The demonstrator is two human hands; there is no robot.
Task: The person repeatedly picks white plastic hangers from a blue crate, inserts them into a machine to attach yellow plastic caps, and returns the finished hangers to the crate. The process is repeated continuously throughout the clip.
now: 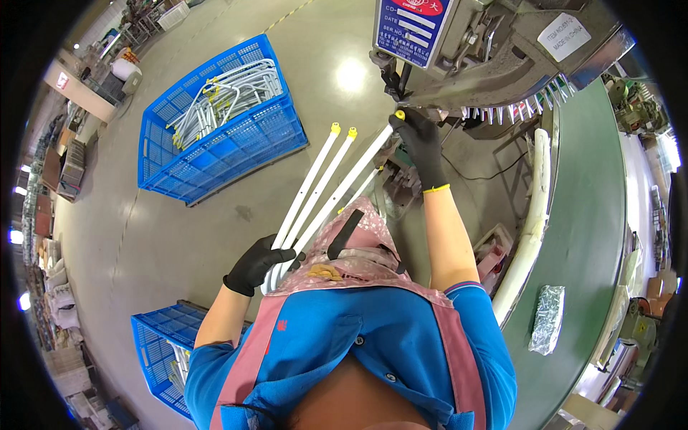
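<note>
My left hand, in a black glove, is closed around the lower part of several white metal tubes with yellow end pieces, near my apron. The tubes fan upward from it. At the upper end of the rightmost white tube, my right hand, also black-gloved, is closed near its yellow end piece. That end is just below the working head of a grey machine; whether it touches the machine I cannot tell. Another thinner tube shows partly behind, above the apron.
A blue crate of bent white tubes stands on the floor ahead left, a second blue crate at lower left. Pointed metal pieces line the machine's lower edge. At right, a pale wrapped rail borders a green belt carrying a clear bag.
</note>
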